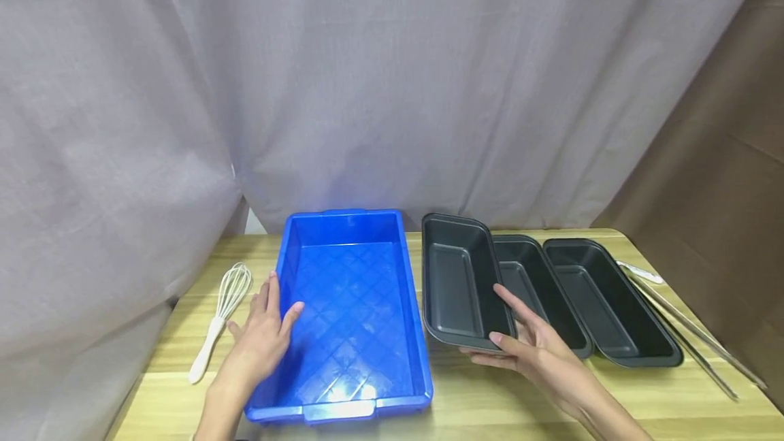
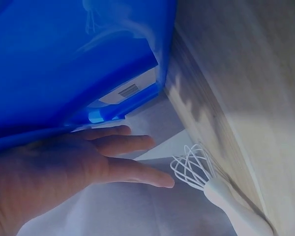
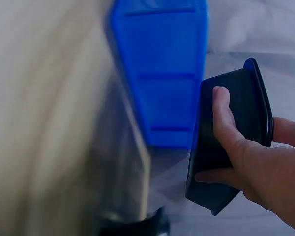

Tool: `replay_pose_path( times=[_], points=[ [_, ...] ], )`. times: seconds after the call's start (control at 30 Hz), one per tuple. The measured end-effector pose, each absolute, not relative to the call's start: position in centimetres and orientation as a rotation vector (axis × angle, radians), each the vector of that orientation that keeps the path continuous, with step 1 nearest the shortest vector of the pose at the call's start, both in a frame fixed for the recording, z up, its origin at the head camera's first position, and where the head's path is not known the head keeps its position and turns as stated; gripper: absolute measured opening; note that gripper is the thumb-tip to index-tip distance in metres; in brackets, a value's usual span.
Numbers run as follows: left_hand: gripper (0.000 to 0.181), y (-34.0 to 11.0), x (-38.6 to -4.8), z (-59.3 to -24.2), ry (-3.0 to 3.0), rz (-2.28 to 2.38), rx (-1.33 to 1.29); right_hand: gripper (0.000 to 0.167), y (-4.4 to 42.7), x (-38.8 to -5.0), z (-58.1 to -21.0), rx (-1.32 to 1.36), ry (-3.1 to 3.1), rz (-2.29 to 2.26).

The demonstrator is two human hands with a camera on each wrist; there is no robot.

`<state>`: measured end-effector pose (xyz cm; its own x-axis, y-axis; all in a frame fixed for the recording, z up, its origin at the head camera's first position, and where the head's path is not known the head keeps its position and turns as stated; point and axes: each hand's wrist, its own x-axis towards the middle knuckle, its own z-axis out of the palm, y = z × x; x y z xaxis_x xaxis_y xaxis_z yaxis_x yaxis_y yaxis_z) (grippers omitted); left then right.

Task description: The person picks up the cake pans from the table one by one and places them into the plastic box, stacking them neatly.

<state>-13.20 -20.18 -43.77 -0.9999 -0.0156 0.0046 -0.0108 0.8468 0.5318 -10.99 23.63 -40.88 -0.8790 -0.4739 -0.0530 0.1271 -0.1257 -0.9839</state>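
A blue plastic bin (image 1: 349,298) stands on the table in the middle of the head view. My left hand (image 1: 260,339) rests at its left rim, thumb over the inner side and fingers extended along the outside. Those straight fingers (image 2: 132,172) also show in the left wrist view. Right of the bin, my right hand (image 1: 539,352) grips a dark loaf pan (image 1: 453,284) by its near end, thumb at the rim and other fingers on the outside and underneath. This pan (image 3: 236,98) is tilted and held above the table. The bin holds nothing visible.
Two more dark loaf pans (image 1: 520,284) (image 1: 597,298) lie side by side on the right. Beyond them are long metal tongs (image 1: 698,332) at the table's right edge. A white whisk (image 1: 217,325) lies left of the bin. Grey curtain (image 1: 392,87) hangs behind.
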Motion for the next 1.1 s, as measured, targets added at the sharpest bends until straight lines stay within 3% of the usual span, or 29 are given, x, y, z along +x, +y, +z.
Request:
replay_pose_path(
  times=[0.37, 0.7, 1.1],
  points=[
    [0.079, -20.2, -13.2, -43.5, -3.014, -0.901, 0.022, 0.097, 16.9, -13.2, -38.2, -0.500, 1.628, -2.036],
    [0.078, -20.2, -13.2, -43.7, -3.026, -0.917, 0.042, 0.099, 10.5, -15.3, -40.0, -0.431, 1.687, -1.913],
    [0.079, -20.3, -13.1, -43.5, -3.025, -0.963, 0.032, 0.097, 6.6, -16.9, -41.2, -0.352, 1.744, -1.804]
  ],
)
